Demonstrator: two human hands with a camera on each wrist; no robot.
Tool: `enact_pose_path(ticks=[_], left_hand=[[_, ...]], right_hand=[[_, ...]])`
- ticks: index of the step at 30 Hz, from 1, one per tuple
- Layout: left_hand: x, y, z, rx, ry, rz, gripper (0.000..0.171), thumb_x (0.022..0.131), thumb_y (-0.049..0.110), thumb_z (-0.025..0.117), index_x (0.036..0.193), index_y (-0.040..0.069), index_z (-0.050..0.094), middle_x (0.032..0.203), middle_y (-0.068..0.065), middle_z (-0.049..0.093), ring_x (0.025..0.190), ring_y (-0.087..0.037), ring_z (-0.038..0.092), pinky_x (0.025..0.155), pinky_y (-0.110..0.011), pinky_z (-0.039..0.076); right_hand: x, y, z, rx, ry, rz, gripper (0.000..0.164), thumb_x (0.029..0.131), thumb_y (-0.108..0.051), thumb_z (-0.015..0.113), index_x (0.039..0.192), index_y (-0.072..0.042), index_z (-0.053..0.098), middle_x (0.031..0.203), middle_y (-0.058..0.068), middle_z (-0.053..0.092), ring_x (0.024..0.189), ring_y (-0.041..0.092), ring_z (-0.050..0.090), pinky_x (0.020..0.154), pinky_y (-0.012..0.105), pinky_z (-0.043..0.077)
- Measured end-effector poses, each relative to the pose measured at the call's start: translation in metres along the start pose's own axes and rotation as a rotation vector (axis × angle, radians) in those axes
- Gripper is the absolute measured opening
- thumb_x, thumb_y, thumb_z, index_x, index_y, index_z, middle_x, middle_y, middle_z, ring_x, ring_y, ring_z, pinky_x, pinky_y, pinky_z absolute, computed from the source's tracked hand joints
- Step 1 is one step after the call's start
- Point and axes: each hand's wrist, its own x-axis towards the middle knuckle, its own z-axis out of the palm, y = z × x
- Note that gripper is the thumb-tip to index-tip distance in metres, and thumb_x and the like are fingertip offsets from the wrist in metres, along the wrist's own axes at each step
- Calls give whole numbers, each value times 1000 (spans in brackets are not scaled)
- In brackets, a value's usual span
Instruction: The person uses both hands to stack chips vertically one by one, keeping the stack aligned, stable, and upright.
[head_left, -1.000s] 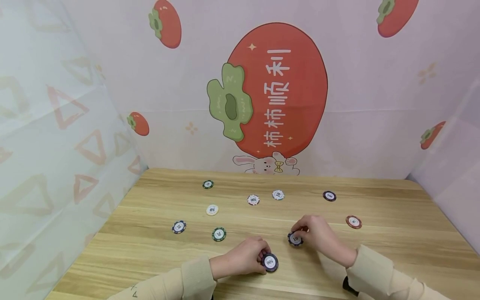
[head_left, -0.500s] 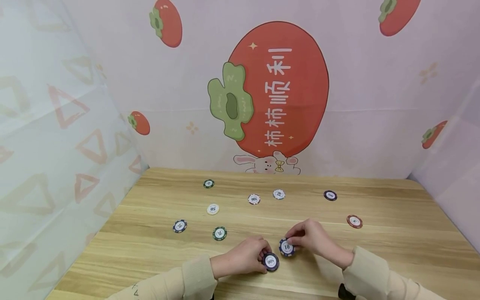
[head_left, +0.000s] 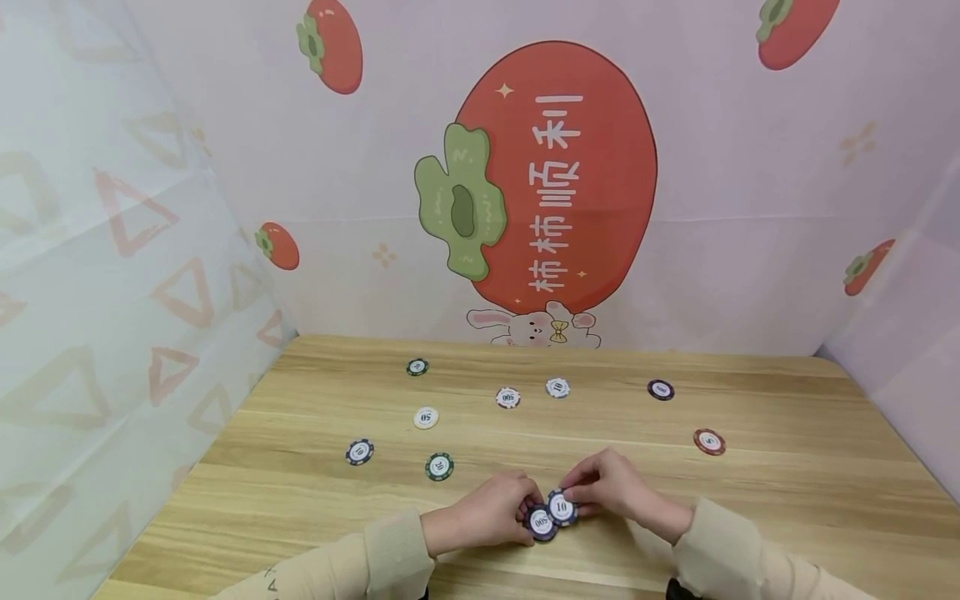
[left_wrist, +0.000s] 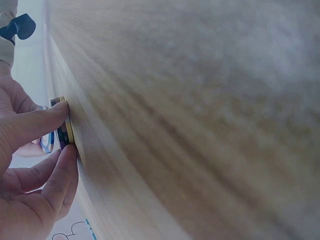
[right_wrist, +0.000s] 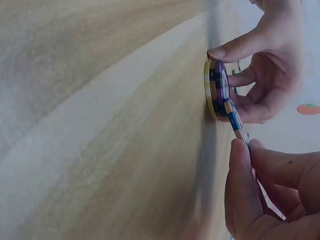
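Note:
A short stack of poker chips (head_left: pixel 541 523), topped by a dark one marked 500, lies flat near the table's front. My left hand (head_left: pixel 487 512) grips its rim between thumb and fingers. Yellow, black and purple edges of the stack (right_wrist: pixel 216 90) show in the right wrist view. My right hand (head_left: pixel 622 492) pinches a blue-and-white poker chip (head_left: pixel 562 507) marked 10 between thumb and fingertips. That blue chip (right_wrist: pixel 236 121) is tilted, and its near edge meets the top of the stack on the right side.
Loose chips lie spread over the wooden table (head_left: pixel 285 508): a blue 10 (head_left: pixel 360 452), a green 20 (head_left: pixel 439 467), a pale 50 (head_left: pixel 426 417), a red-edged 500 (head_left: pixel 507 397), a red 5 (head_left: pixel 709 442) and several others. A printed cloth wall (head_left: pixel 712 250) closes off the back.
My right hand has brought the blue 10 chip leftward and nearer, from apart on the table to the stack's edge. My left hand has kept its grip on the stack in place.

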Motion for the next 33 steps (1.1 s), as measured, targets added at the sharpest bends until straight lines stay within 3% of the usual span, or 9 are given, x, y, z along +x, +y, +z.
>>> enact_pose_path(ticks=[18, 23, 33], left_hand=[[-1, 1, -1, -9, 0, -4, 36, 64, 14, 82, 93, 8, 62, 81, 10, 48, 69, 3, 44, 62, -11, 40], [-1, 2, -1, 2, 4, -5, 36, 64, 14, 82, 93, 9, 62, 82, 10, 48, 70, 3, 44, 63, -11, 40], [-2, 1, 0, -18, 14, -1, 36, 62, 12, 82, 92, 8, 62, 80, 10, 47, 69, 3, 45, 62, -10, 40]], right_hand=[[-2, 2, 19, 74, -69, 4, 14, 78, 8, 61, 91, 15, 62, 78, 11, 64, 67, 14, 61, 60, 29, 54], [-2, 3, 22, 63, -62, -15, 14, 78, 9, 60, 90, 15, 62, 79, 13, 64, 68, 15, 61, 59, 28, 53], [-4, 3, 29, 21, -27, -17, 12, 77, 7, 63, 88, 11, 63, 73, 6, 62, 64, 12, 59, 56, 24, 52]])
